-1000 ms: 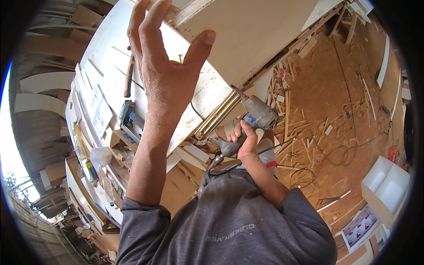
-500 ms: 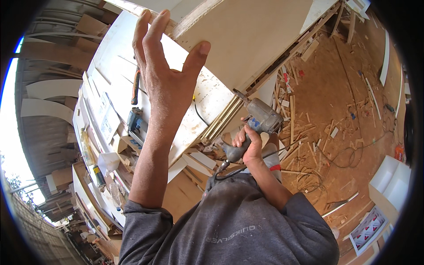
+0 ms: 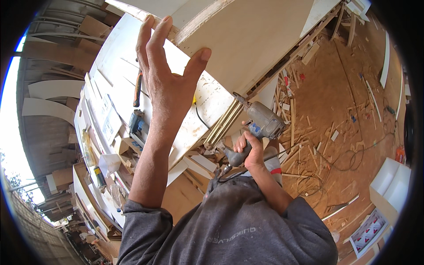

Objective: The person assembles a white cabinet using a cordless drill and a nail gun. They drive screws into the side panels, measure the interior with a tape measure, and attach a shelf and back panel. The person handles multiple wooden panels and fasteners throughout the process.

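My right hand (image 3: 250,149) is wrapped round the black grip of a pneumatic nail gun (image 3: 266,120). The gun has a worn grey body, a brass-coloured magazine (image 3: 224,122) and an air hose coupling at the grip's end. Its nose lies against the lower edge of a large beige panel (image 3: 260,42). My left hand (image 3: 170,84) is raised over the panel's near corner, fingers and thumb spread. Its fingertips reach the pale wooden edge (image 3: 187,31); whether they press on it I cannot tell. Beneath it spreads a white board surface (image 3: 176,55).
On the white surface left of my forearm lie an orange-and-black hand tool (image 3: 138,89) and a blue power tool (image 3: 137,122). Wood offcuts (image 3: 329,137) and hoses litter the brown floor at right. A white open box (image 3: 391,183) stands at the far right.
The view has shifted slightly. My left hand sits a touch lower and further right in the picture, still spread. The nail gun stays at the panel edge in my right hand.
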{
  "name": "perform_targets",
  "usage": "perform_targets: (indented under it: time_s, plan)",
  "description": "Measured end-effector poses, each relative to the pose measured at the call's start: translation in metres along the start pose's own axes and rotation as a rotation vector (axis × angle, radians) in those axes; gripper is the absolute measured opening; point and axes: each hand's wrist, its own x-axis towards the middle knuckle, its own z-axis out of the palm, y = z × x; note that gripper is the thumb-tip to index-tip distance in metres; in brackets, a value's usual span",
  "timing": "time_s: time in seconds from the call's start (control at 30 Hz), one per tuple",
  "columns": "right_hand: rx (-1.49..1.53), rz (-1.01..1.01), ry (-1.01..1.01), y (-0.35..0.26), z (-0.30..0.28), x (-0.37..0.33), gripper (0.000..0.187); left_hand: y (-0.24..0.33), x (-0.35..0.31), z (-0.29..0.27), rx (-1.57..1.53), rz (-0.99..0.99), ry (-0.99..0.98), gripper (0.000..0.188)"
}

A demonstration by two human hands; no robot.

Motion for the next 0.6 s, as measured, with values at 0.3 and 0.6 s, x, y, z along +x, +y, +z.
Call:
perform_targets:
  time_s: [0.3,0.6]
  plan:
    - [-0.248,-0.129,-0.111,-0.021,0.027,-0.010,0.042,0.004,0.001,-0.003,0.011,-0.024,-0.018,0.074]
    - [-0.279,-0.145,-0.047,-0.012,0.024,-0.010,0.036,0.009,0.001,-0.003,0.002,-0.055,-0.013,0.072]
